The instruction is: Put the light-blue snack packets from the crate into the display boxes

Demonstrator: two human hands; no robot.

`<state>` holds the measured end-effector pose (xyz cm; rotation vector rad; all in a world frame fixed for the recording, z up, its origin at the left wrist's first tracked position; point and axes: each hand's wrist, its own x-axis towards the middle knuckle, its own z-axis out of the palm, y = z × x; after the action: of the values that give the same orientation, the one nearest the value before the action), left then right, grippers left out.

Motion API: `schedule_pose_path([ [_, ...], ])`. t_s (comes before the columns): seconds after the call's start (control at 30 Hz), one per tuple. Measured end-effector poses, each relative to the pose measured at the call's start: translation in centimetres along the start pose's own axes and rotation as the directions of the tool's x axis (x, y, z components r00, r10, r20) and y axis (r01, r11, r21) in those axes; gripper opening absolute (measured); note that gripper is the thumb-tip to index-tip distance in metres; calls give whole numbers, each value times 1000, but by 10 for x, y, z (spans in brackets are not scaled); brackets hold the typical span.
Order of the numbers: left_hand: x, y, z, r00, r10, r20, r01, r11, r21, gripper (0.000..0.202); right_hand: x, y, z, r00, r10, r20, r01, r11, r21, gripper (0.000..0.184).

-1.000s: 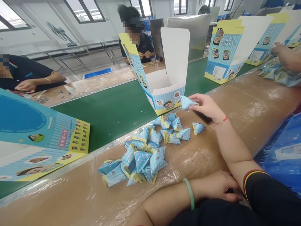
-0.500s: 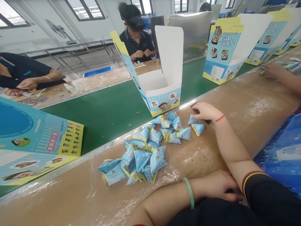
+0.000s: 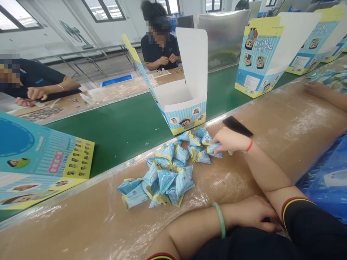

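A heap of small blue-and-yellow pyramid packets (image 3: 165, 177) lies on the plastic-covered brown bench (image 3: 271, 119). My right hand (image 3: 230, 141), a red cord at its wrist, reaches over the far end of the heap, and its fingers curl round a blue packet (image 3: 215, 150). My left hand (image 3: 249, 213), with a green bangle at the wrist, rests flat near the bench's front edge under my right forearm and holds nothing. An open blue-striped carton (image 3: 187, 108) with its white lid up stands on the green belt (image 3: 121, 126) just behind the packets.
A flat black object (image 3: 237, 126) lies on the bench behind my right hand. A flattened printed carton (image 3: 40, 159) lies at left. More open cartons (image 3: 257, 61) stand on the belt at right. Another person's arm (image 3: 325, 92) rests far right. Two people sit across the belt.
My right hand held a packet up near the carton, set it down on the bench, then moved left onto the packets. The carton drifted left. The left hand stayed still.
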<state>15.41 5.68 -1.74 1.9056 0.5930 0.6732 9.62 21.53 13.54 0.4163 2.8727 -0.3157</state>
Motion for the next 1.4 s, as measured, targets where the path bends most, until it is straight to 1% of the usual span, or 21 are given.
schedule_pose_path([
  [0.03, 1, -2, 1, 1000, 21, -6, -21, 1000, 8, 36, -6, 5, -5, 995, -59, -77, 68, 990, 126, 32],
  [0.1, 1, -4, 3, 999, 50, -12, -50, 998, 36, 35, -16, 13, -13, 965, -149, -216, 224, 898, 380, 34],
  [0.17, 1, -6, 3, 998, 60, -10, -59, 996, 70, 32, -21, 18, -16, 942, -164, -292, 300, 799, 521, 37],
  [0.2, 1, -6, 3, 998, 62, -8, -61, 994, 87, 31, -21, 18, -16, 940, -149, -305, 300, 786, 540, 38],
  [0.3, 1, -4, 2, 998, 65, 1, -65, 989, 134, 33, -17, 19, -13, 943, -83, -322, 235, 852, 467, 38],
  [0.33, 1, -4, 1, 998, 62, 5, -62, 987, 147, 33, -16, 18, -12, 947, -89, -310, 224, 873, 434, 38],
  [0.5, 4, -4, 3, 998, 54, 30, -59, 983, 177, 33, -18, 8, -8, 957, -256, -134, 284, 919, 274, 35],
  [0.63, 5, -4, 2, 996, 83, 36, -89, 975, 206, 36, -18, -16, 3, 954, -298, -5, 298, 951, 79, 35],
  [0.73, 6, -2, 1, 996, 91, 25, -94, 973, 212, 37, -17, -26, 9, 939, -338, 57, 332, 939, 92, 44],
  [0.77, 7, -1, 0, 996, 87, 26, -90, 973, 211, 36, -16, -27, 10, 947, -320, 29, 315, 942, 117, 47],
  [0.83, 9, -1, 0, 997, 70, 36, -76, 977, 201, 34, -10, -27, 12, 971, -209, -114, 223, 967, 127, 49],
  [0.9, 9, -2, 0, 997, 61, 40, -67, 982, 179, 33, -1, -27, 17, 964, -96, -249, 119, 990, 80, 46],
  [0.93, 9, -2, 0, 998, 62, 34, -67, 984, 165, 33, 4, -28, 20, 962, -77, -262, 92, 995, 46, 42],
  [0.97, 9, -2, 0, 997, 68, 26, -71, 986, 151, 34, 8, -29, 23, 968, -77, -240, 83, 996, 14, 37],
  [1.03, 8, -3, 0, 997, 83, 11, -83, 988, 130, 35, 12, -29, 25, 981, -106, -165, 108, 994, 0, 29],
  [1.07, 7, -3, 0, 996, 84, 7, -84, 989, 123, 36, 11, -29, 24, 979, -122, -164, 130, 991, 37, 29],
  [1.13, 7, -2, 0, 998, 68, 12, -69, 991, 113, 33, 4, -25, 17, 955, -165, -248, 219, 952, 213, 32],
  [1.2, 7, -1, 0, 999, 37, 25, -40, 992, 119, 31, -6, -19, 7, 912, -197, -359, 345, 844, 412, 34],
  [1.27, 7, -1, 0, 999, 28, 40, -34, 988, 150, 31, -14, -14, -1, 874, -169, -456, 405, 771, 491, 36],
  [1.33, 7, 0, 0, 998, 48, 50, -57, 980, 192, 34, -17, -12, -5, 859, -127, -495, 387, 795, 468, 37],
  [1.4, 5, 0, 0, 997, 63, 51, -73, 972, 223, 35, -16, -15, -4, 853, -96, -512, 325, 867, 379, 35],
])
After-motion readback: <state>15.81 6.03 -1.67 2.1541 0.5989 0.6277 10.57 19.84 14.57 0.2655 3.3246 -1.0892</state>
